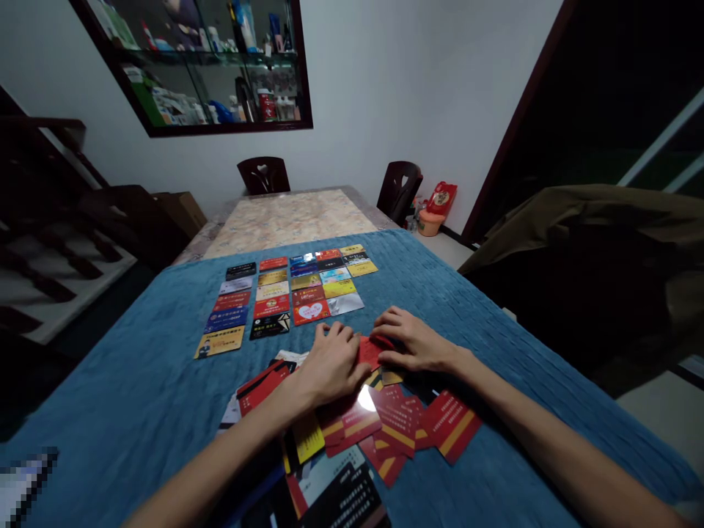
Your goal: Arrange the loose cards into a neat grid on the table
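Note:
My left hand (pixel 333 364) and my right hand (pixel 413 342) meet over the far side of a loose pile of plastic cards. Between them is a red card (pixel 368 353), gripped at its two sides by my bent fingers and thumbs. My fingers cover both of its ends. Below my hands, red cards with gold stripes (pixel 397 419) fan out. A yellow card (pixel 309 438) and black cards (pixel 346 499) overlap nearer to me. Past my hands, several cards lie in overlapping columns, among them a gold card (pixel 220 342) and a white-heart card (pixel 311 312).
A blue cloth (pixel 137 381) covers the near table, with a patterned tabletop (pixel 291 213) beyond it. Dark chairs (pixel 264 176) stand at the far end. To the right is a brown draped cloth (pixel 594 213). A glass-shelved wall cabinet (pixel 220 59) holds bottles.

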`<state>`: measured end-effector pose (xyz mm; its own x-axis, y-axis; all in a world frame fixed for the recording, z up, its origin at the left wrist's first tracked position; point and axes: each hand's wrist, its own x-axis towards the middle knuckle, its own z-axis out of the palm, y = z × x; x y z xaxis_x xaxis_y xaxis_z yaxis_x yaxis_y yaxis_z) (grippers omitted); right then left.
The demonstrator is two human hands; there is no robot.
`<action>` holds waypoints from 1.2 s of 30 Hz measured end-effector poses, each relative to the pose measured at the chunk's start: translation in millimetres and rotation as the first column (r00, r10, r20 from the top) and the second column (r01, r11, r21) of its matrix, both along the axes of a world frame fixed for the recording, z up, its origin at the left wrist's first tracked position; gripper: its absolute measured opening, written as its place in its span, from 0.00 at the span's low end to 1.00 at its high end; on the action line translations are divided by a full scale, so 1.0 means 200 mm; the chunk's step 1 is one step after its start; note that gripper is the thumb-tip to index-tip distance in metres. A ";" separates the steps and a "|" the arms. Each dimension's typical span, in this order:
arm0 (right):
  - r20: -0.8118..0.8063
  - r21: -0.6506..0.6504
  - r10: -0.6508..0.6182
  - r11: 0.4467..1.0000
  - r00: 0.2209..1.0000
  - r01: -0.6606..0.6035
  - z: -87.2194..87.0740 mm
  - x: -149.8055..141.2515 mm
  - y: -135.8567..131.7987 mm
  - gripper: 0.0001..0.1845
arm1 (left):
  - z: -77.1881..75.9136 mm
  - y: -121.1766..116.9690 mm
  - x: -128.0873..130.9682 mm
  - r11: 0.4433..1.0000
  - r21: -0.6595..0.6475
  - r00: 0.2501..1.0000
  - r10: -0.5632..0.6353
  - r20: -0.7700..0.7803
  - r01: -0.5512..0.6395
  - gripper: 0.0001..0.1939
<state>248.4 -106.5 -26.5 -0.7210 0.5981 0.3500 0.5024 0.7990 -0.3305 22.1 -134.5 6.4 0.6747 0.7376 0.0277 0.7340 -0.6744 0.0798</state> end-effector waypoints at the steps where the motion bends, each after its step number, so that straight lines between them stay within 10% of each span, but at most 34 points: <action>1: 0.008 -0.003 0.006 1.000 1.000 -0.006 0.00 0.00 0.00 0.17 | 0.00 0.00 0.00 1.000 -0.002 1.000 0.002 -0.009 -0.002 0.18; 36: -0.038 -0.028 0.058 0.998 0.998 -0.060 -0.01 0.04 -0.01 0.20 | 0.09 0.04 -0.05 0.985 -0.171 1.000 -0.014 0.020 0.017 0.14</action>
